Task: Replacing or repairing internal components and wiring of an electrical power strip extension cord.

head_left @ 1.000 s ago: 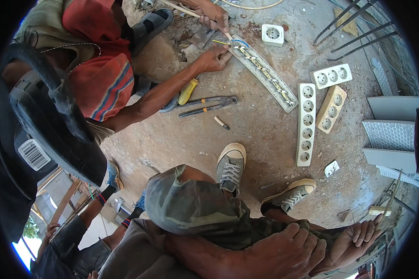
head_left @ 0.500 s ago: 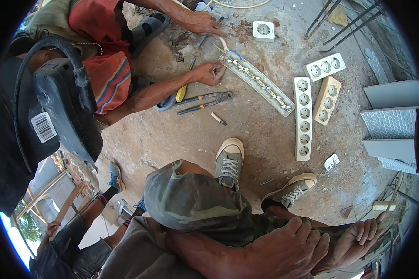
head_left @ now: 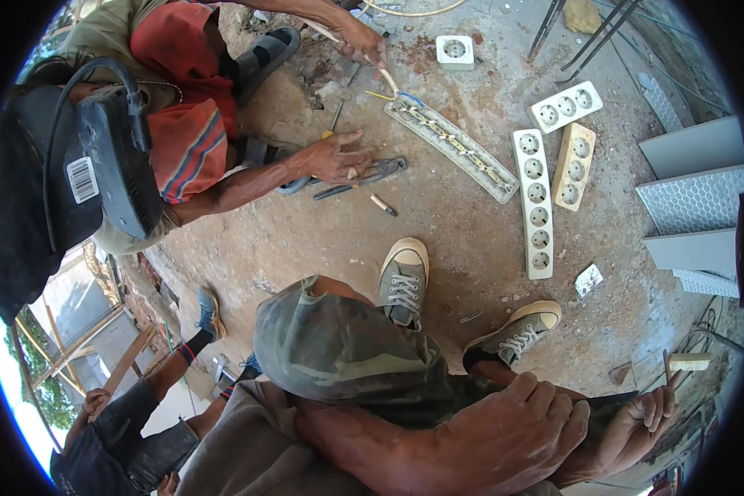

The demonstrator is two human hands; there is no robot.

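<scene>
My left hand [head_left: 512,434] lies closed over my camouflage-trousered leg [head_left: 339,355]; its palm is hidden. To its right, my right hand [head_left: 636,423] is closed, with a thin brown thing [head_left: 668,365] by its fingertips that I cannot make out. Across from me, a co-worker holds a pale cable [head_left: 386,76] in one hand [head_left: 362,43]. Its bared wires reach the end of an opened power strip housing [head_left: 452,150] with metal contacts inside. The co-worker's other hand [head_left: 336,159] is over pliers [head_left: 380,169], partly covering their handles.
A long white socket strip [head_left: 539,217], two shorter strips [head_left: 566,107] [head_left: 577,165] and a single socket [head_left: 455,52] lie on the ground. A screwdriver [head_left: 334,120] and a cigarette-like stub [head_left: 383,205] are near the pliers. Tiles [head_left: 690,198] lean at right; another person [head_left: 140,430] stands lower left.
The co-worker's lower hand has left the strip housing and moved left and down to the pliers. Their upper hand now grips the cable. My hands have barely moved.
</scene>
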